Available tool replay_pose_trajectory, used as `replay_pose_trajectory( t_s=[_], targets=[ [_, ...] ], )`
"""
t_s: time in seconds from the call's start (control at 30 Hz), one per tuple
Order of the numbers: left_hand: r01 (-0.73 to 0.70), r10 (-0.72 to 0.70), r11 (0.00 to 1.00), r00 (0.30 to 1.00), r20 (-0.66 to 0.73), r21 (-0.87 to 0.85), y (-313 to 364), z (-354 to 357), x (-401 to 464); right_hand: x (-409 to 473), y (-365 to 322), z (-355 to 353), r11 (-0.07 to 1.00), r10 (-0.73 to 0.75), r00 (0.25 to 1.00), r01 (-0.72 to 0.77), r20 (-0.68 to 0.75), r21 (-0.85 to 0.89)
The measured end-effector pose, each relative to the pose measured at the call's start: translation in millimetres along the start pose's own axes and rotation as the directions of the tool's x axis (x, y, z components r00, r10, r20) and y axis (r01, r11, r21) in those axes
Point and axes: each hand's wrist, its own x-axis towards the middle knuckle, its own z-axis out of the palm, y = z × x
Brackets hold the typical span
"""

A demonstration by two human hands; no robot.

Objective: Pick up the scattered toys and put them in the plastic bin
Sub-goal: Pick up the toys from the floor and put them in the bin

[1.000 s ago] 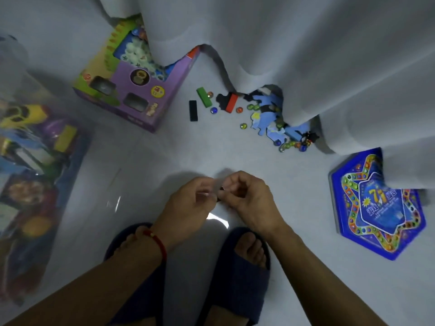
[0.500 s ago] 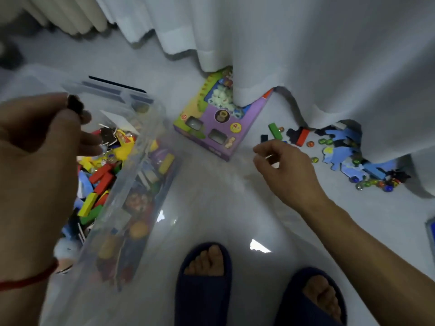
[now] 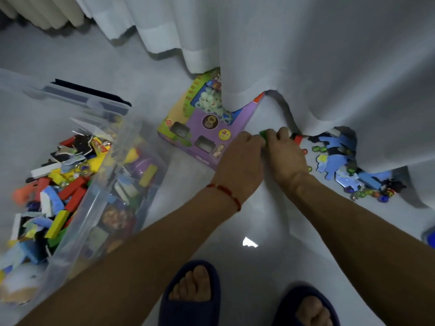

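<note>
My right hand (image 3: 286, 158) is down on the floor beside the curtain hem, fingers closed on a green block (image 3: 263, 136). My left hand (image 3: 240, 161), with a red string on its wrist, presses against it from the left, fingers curled to the floor; what lies under them is hidden. A red block (image 3: 298, 139), blue puzzle pieces (image 3: 334, 158) and marbles (image 3: 362, 195) lie scattered to the right of my hands. The clear plastic bin (image 3: 94, 201) stands at the left, holding several blocks and puzzle scraps.
A purple toy box (image 3: 211, 128) lies half under the white curtain (image 3: 306, 55), just left of my hands. A blue game board (image 3: 430, 236) shows at the right edge. My slippered feet (image 3: 190, 290) stand at the bottom.
My left hand, holding a dark piece over the bin half a second ago, has swung right to meet my right hand. My right hand has reached forward onto the green block.
</note>
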Motion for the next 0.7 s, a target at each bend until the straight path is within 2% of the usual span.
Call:
replay_pose_trajectory(
  t_s=[0.1,0.2,0.3,0.4,0.47,0.53,0.57,0.6,0.63,0.67,0.7],
  targets=[
    [0.037,-0.049,0.978,0.997,0.058,0.204,-1.6,36.4,19.6,-3.2,3.2,3.1,0.996,-0.049,0.999,0.051,-0.022,0.078],
    [0.064,-0.062,0.962,0.998,-0.016,0.264,-16.0,57.8,27.1,2.1,6.2,0.7,0.994,-0.004,0.999,0.008,-0.038,0.112],
    [-0.008,0.0,0.923,1.0,0.021,0.386,-21.1,65.1,30.2,7.1,9.9,-1.2,0.991,-0.02,1.0,0.022,-0.02,0.129],
    [0.056,-0.071,0.962,0.996,0.046,0.267,-22.6,62.9,36.8,5.3,11.7,0.5,0.987,-0.012,1.0,0.015,-0.018,0.16],
    [0.133,-0.137,0.985,0.99,0.024,0.113,-21.8,64.9,37.5,-1.0,11.2,2.3,0.978,0.024,1.0,-0.02,-0.017,0.209],
    [0.243,-0.242,0.967,0.97,0.022,-0.073,-15.9,64.6,36.3,-8.2,11.2,1.1,0.933,0.123,0.992,-0.1,-0.043,0.347],
    [0.347,-0.349,0.906,0.936,0.037,-0.241,-11.7,63.8,34.7,-11.4,11.4,-2.3,0.878,0.187,0.982,-0.148,-0.041,0.454],
    [0.478,-0.481,0.753,0.869,0.117,-0.453,-6.4,60.4,33.6,-13.7,11.6,-7.5,0.81,0.227,0.974,-0.176,-0.023,0.56],
    [0.581,-0.563,0.491,0.78,0.273,-0.648,-1.8,56.2,33.2,-15.5,11.8,-13.2,0.754,0.221,0.975,-0.172,0.001,0.635],
    [0.631,-0.553,0.17,0.697,0.457,-0.757,1.0,52.2,32.3,-17.4,11.7,-19.7,0.745,0.16,0.987,-0.129,0.013,0.654],
    [0.622,-0.467,-0.119,0.653,0.597,-0.774,1.7,49.9,30.3,-18.7,12.5,-26.6,0.776,0.055,0.998,-0.047,0.007,0.63]
  ],
)
